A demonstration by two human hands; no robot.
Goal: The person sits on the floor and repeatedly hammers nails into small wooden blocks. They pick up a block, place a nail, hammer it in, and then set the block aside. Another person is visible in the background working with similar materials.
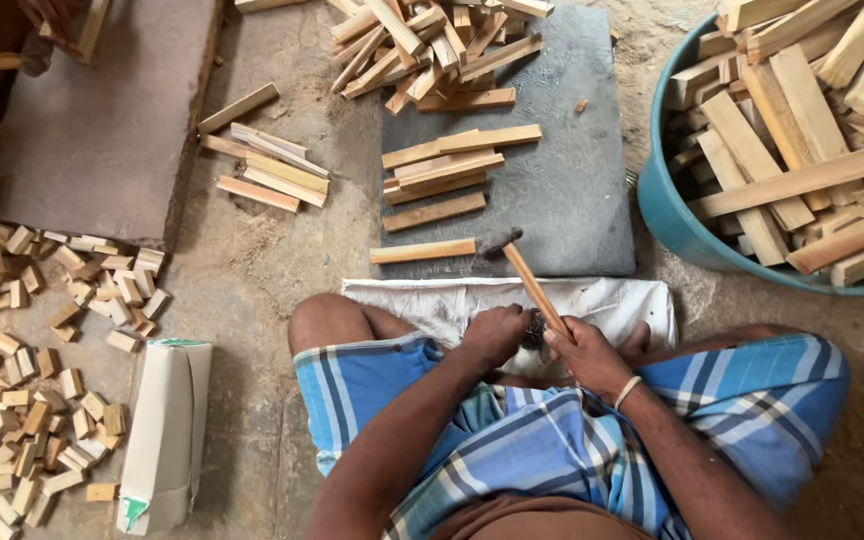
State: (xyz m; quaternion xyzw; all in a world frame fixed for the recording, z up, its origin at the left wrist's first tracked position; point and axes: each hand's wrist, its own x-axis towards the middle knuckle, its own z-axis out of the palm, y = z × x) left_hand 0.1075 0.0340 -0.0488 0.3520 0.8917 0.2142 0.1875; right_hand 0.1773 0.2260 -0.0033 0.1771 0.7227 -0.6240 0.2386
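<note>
I sit on the floor facing a dark grey stone slab (582, 190). My right hand (587, 355) is closed around the wooden handle of a hammer (527, 275), whose metal head rests by the slab's near edge beside a wooden strip (422, 251). My left hand (494, 335) is curled shut just left of the handle's end, over a small dark object I cannot make out. Several more wooden strips (447, 165) lie stacked on the slab's middle.
A teal tub (667, 215) full of wood pieces stands at right. A loose pile of strips (432, 45) lies at the slab's far end, more strips (267, 165) on the floor at left. Small wooden blocks (52, 330) and a white carton (164, 430) sit at left. White cloth (602, 295) lies before my knees.
</note>
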